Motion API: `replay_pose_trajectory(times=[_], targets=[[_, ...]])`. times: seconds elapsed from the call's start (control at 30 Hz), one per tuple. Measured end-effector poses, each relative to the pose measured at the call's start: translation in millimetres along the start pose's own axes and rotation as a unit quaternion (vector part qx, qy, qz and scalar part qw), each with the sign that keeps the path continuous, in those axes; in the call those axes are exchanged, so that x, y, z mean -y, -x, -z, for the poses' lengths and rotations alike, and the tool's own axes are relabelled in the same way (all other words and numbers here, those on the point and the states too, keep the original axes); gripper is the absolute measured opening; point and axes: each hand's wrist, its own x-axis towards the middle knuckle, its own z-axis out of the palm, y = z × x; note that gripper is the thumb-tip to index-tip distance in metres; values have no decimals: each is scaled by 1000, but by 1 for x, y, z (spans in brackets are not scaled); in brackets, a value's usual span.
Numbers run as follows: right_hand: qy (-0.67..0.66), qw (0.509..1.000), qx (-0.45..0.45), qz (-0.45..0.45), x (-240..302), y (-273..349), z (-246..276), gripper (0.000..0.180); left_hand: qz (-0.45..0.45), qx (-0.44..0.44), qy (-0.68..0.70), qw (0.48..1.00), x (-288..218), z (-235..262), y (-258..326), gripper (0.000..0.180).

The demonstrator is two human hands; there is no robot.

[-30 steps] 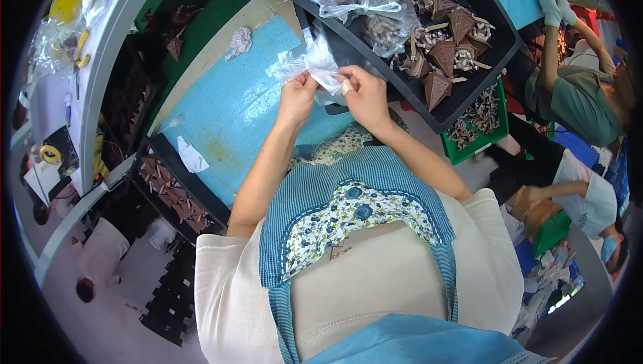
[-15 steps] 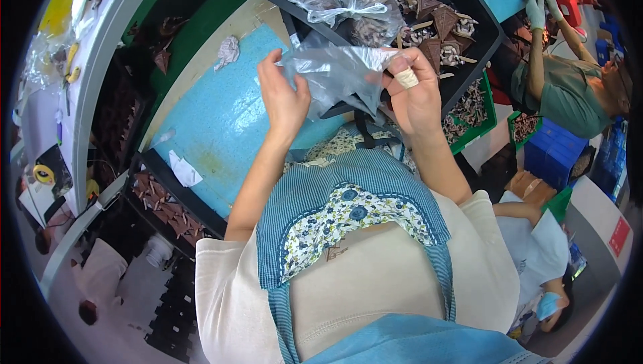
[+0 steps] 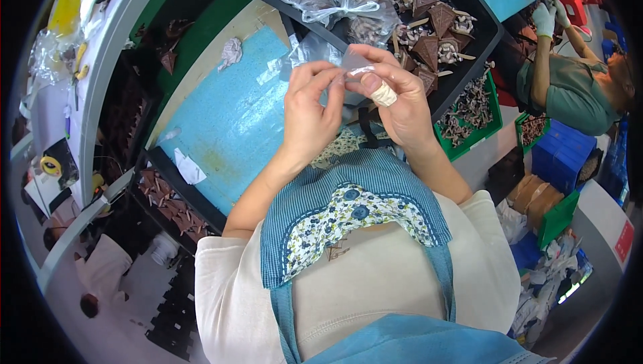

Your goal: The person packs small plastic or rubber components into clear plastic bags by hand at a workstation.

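Observation:
Close together above the blue work surface, both my hands are at a thin clear plastic bag (image 3: pixel 353 62). My left hand (image 3: pixel 309 111) pinches its edge between thumb and fingertips. My right hand (image 3: pixel 402 106), with pale tape around the thumb, grips the same edge just beside it. Much of the bag is hidden behind my fingers. Just beyond them, a black tray (image 3: pixel 492 46) holds brown pyramid-shaped pieces (image 3: pixel 442 19) and small striped pieces. At its left lie filled clear bags (image 3: pixel 348 2), one tied at the neck.
A crumpled paper (image 3: pixel 231 50) and a white scrap (image 3: pixel 189 168) lie on the blue surface (image 3: pixel 221 119). Another black tray (image 3: pixel 191 193) with brown pieces stands at left. A green crate (image 3: pixel 492 119) is at right. A gloved co-worker (image 3: pixel 576 86) is at far right.
My left hand has moved right to meet my right hand, which shifted slightly left. The bag, stretched between them before, is now gathered at the fingertips. A person at lower right is out of view.

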Motion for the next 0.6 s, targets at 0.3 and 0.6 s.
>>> replay_pose_trajectory(times=[0.3,0.6], targets=[[111,992,6,66,-7,-4,6,32,244,7,395,885,13,4,2,9],[284,956,9,78,-9,-8,-6,29,283,37,339,896,16,15,3,8]])
